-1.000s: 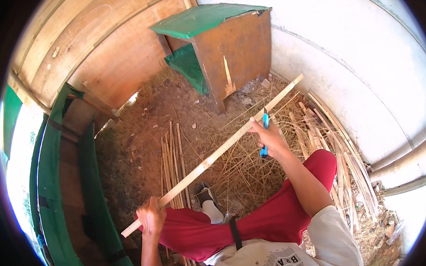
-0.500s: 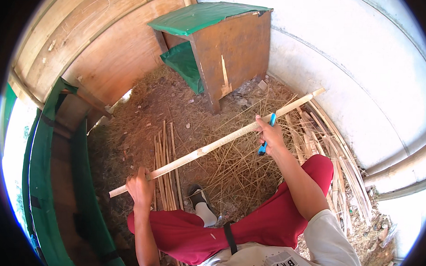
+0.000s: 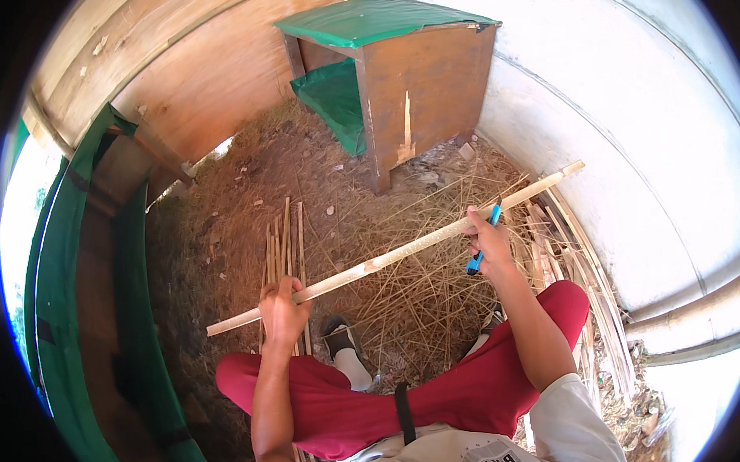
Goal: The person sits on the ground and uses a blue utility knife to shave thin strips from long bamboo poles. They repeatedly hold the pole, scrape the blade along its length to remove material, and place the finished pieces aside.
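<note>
A long, pale bamboo strip (image 3: 385, 259) slants across in front of me, its left end lower and nearer, its right end by the white wall. My left hand (image 3: 284, 311) is closed around it a short way in from the left end. My right hand (image 3: 490, 245) pinches the strip further along, towards the right end. That same hand also has a blue utility knife (image 3: 475, 263) in its grasp, pointing upwards across the palm. Whether the blade is out I cannot make out.
Thin strips (image 3: 284, 244) lie on the ground at left, and a pile of longer split strips (image 3: 585, 263) along the right wall. Shavings (image 3: 416, 302) litter the dirt before my feet. A wooden cabinet with a green cover (image 3: 424, 94) stands behind; a green-edged bench (image 3: 59, 277) is at left.
My left hand has slid inward along the strip, leaving more of its left end sticking out. The right hand keeps its hold on strip and knife. The whole view has shifted slightly.
</note>
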A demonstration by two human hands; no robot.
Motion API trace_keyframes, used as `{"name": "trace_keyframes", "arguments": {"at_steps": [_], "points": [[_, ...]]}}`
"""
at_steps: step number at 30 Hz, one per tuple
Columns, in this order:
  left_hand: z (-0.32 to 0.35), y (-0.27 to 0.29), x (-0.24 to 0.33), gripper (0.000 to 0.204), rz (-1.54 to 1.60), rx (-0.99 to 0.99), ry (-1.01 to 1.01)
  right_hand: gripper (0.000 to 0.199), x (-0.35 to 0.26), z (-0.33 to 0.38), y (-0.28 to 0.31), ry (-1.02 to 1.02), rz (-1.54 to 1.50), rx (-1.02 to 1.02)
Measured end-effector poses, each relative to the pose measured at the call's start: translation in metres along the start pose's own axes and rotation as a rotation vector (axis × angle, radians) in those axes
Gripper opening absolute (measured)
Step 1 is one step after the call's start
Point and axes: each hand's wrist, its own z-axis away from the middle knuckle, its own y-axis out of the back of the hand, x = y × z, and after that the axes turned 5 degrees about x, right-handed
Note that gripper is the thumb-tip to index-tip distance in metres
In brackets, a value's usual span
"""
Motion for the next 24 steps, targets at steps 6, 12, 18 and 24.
{"name": "trace_keyframes", "arguments": {"at_steps": [6,12,18,24], "points": [[0.005,0.005,0.01,0.024,0.112,-0.059,0.043,0.031,0.003,0.0,0.001,0.008,-0.079,-0.014],[0.009,0.004,0.009,0.022,0.109,-0.071,0.047,0.031,0.004,0.0,0.0,0.029,-0.036,0.015],[0.003,0.015,0.019,0.034,0.143,-0.203,0.117,0.031,0.007,-0.003,0.001,0.071,0.009,0.039],[-0.004,0.032,0.032,0.044,0.164,-0.214,0.106,0.031,0.007,-0.012,0.006,0.084,0.015,0.043]]}}
